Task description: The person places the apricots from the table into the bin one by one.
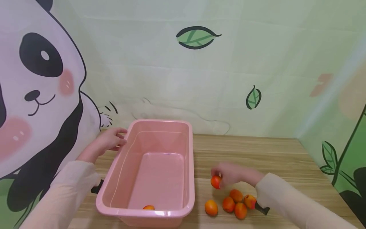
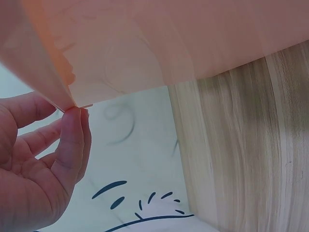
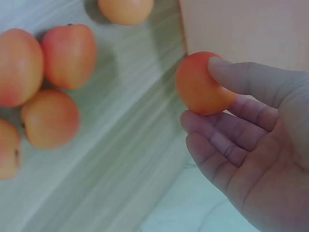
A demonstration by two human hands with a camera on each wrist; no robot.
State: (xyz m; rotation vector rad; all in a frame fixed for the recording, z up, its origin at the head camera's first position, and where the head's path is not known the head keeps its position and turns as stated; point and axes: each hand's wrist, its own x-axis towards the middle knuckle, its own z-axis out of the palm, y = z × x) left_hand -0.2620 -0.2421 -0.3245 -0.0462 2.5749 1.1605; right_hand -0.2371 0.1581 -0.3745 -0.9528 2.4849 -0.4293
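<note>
My left hand (image 1: 110,140) pinches the left rim of a pink plastic basin (image 1: 188,165) between thumb and fingers. The left wrist view shows that hand (image 2: 43,159) below the basin's wall (image 2: 145,43). Right of the basin, my right hand (image 1: 233,174) holds an orange-red apricot (image 1: 215,182) above the table. Up close, thumb and fingers of the right hand (image 3: 260,154) grip this apricot (image 3: 200,87). One apricot (image 1: 148,207) lies inside the basin, partly hidden by its near rim. A single apricot (image 1: 211,208) sits on the table beside several grouped apricots (image 1: 236,195).
The basin stands on a wood-grain table (image 1: 246,149). Behind the table hangs a pale green cloth (image 1: 160,63) with a printed panda and leaves. Dark straps (image 1: 261,208) show at the wrists.
</note>
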